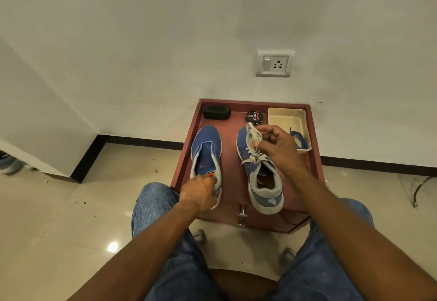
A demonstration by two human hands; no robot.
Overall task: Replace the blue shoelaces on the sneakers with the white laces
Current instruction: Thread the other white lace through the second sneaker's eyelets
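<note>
White lace: I see it threaded through the right sneaker, loose end lifted over the toe.
Right hand: fingers curled, pinching that lace.
Left sneaker: unlaced, beside the right one on the red cabinet.
Left hand: gripping the left sneaker's heel collar.
Blue lace: lying in the cream tray at the back right.
Polish tin: behind the right sneaker.
Black brush: back left corner.

Open lane between the sneakers
Bare table runs between both shoes; polish tin, black brush and tray crowd the far edge.
</note>
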